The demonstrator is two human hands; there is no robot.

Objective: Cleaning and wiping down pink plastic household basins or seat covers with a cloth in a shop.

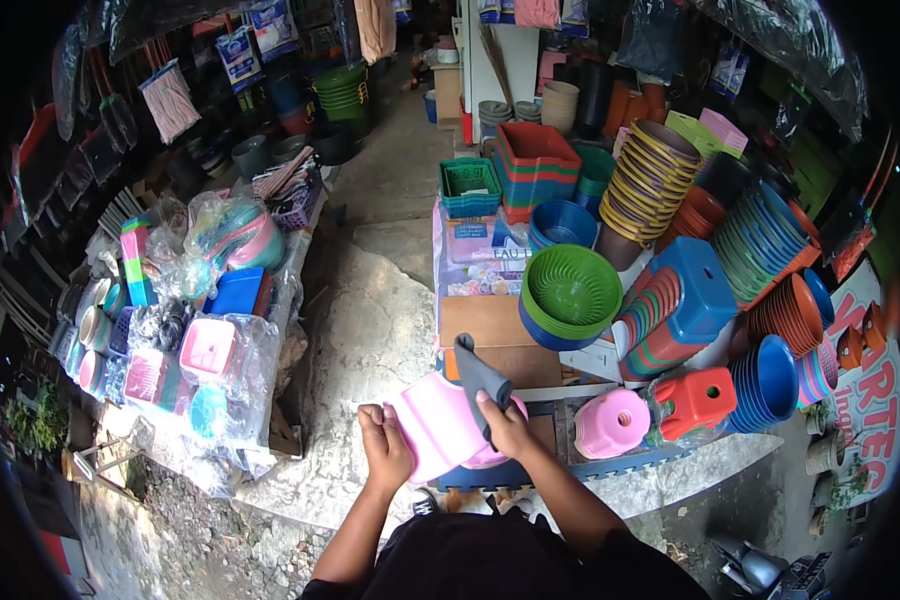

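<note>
My left hand (386, 448) grips the left edge of a pink plastic item (431, 420), possibly a stool or dustpan, held tilted in front of me. In my right hand (504, 427) is a dark grey cloth (484, 381), folded and pressed near the item's right side, its loose end sticking up. Behind my right hand another pink surface shows beside the held item; I cannot tell whether it is part of it. A pink plastic stool (611, 424) stands to the right, next to a red plastic stool (695, 403) partly in clear wrap.
Green and blue basins (572, 292), blue stools (694, 281), stacked pots (649, 184) and buckets (765, 382) crowd the right display. Plastic-wrapped wares cover the left table (266, 427). A concrete aisle (367, 322) runs between. A sign with writing (866, 390) leans far right; a motorcycle (765, 570) is lower right.
</note>
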